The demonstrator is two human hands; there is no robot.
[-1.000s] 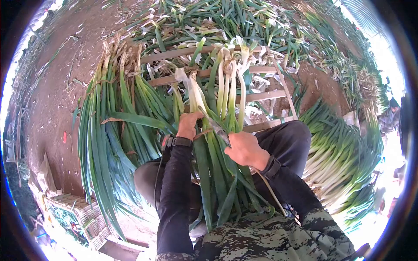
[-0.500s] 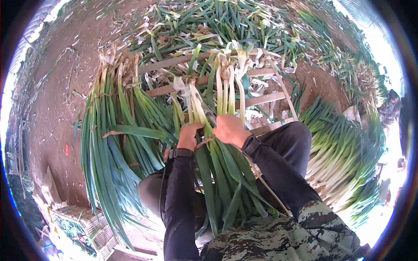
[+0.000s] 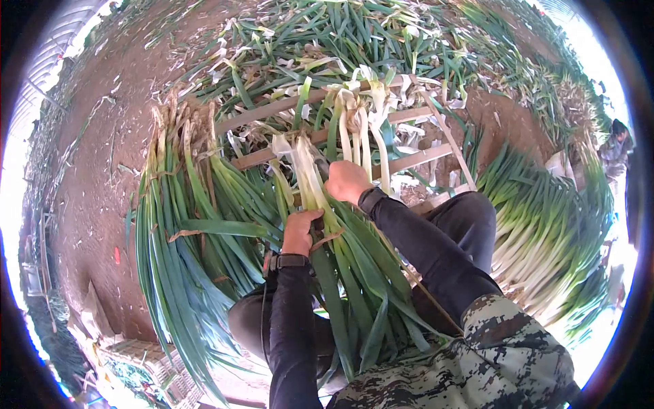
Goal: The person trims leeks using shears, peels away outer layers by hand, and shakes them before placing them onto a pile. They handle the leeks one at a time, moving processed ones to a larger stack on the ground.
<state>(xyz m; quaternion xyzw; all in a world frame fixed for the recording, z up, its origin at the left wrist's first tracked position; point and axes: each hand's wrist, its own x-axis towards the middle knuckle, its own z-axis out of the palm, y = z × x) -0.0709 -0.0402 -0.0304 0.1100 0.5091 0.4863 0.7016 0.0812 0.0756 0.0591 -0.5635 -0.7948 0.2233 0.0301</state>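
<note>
My left hand (image 3: 300, 232) is closed round the stalks of a green onion bundle (image 3: 354, 273) that lies over my lap. Further up and to the right, my right hand (image 3: 346, 182) is a fist beside the white stalks, with a dark object (image 3: 321, 164), partly hidden, at its fingers. Several pale stalks (image 3: 356, 133) stand past it, leaning on a wooden slatted frame (image 3: 415, 158). To the left hangs another onion bundle (image 3: 187, 232), roots up, its long leaves pointing down.
Loose leaves (image 3: 368, 41) are heaped beyond the frame. A large row of green onions (image 3: 538, 238) lies at the right, and a person (image 3: 616, 153) is at the far right edge. A woven crate (image 3: 153, 368) sits at the lower left.
My right hand has moved up along the white stalks, away from my left hand. My left hand still grips the bundle, slightly lower in view.
</note>
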